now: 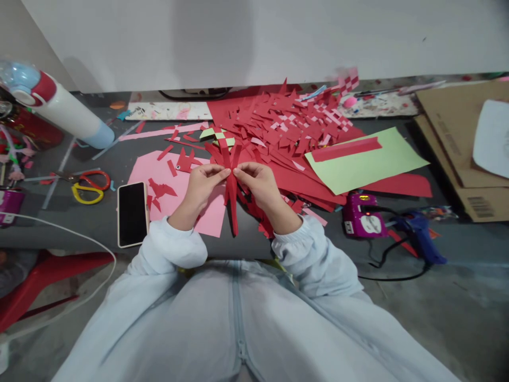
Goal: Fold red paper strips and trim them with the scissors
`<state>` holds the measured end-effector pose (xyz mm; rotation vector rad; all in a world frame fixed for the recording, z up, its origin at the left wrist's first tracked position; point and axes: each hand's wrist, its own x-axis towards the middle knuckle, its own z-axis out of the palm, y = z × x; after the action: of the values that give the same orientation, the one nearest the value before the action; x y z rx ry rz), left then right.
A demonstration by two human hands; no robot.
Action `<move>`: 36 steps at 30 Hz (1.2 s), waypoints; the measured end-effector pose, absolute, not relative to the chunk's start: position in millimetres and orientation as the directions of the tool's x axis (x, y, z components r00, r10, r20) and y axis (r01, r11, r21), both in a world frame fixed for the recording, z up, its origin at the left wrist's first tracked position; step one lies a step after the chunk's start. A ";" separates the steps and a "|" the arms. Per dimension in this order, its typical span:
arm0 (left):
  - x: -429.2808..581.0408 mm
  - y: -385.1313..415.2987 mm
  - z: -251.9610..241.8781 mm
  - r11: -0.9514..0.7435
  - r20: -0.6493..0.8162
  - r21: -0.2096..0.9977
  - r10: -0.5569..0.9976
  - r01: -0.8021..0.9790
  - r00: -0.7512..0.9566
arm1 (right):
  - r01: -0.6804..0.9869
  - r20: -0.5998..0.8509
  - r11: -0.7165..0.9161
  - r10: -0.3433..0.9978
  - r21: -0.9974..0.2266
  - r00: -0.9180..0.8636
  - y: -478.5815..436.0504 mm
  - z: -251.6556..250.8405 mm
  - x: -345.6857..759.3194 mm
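Between my two hands are folded red paper strips, with ends pointing up and a longer tail hanging toward me. My left hand pinches them from the left, thumb and forefinger closed. From the right, my right hand pinches the same strips, its fingertips almost touching the left ones. Under and beyond the hands lies a heap of red folded paper pieces, some with pink checkered weave. A pink paper sheet with red scraps lies beneath my left hand.
To the left are a phone, scissors and a white bottle. A green sheet lies right of the heap. Farther right are a purple box, a blue glue gun with a cable, and cardboard.
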<state>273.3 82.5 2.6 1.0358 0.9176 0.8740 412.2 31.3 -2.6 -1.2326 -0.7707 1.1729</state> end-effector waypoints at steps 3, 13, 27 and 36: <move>274.6 81.4 1.8 0.243 -0.173 0.954 0.923 -0.173 0.345 | -0.255 -0.128 -0.047 0.942 -0.966 0.311 31.0 -3.4 409.9; 274.9 82.2 5.3 0.243 -0.177 0.953 0.930 -0.179 0.321 | -0.264 -0.207 -0.139 0.945 -0.955 0.253 31.2 -6.9 414.0; 277.1 78.9 4.8 0.291 -0.218 0.940 0.914 -0.178 0.343 | -0.241 -0.157 -0.070 0.919 -0.968 0.363 31.7 -9.4 406.7; 274.2 80.7 5.0 0.418 -0.324 0.898 0.839 -0.136 0.438 | -0.353 -0.209 -0.071 0.905 -0.933 0.369 32.6 -4.9 407.7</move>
<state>274.2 80.7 5.0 0.9341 0.9090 0.7304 407.7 32.6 -4.9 -1.2261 -0.5902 1.1422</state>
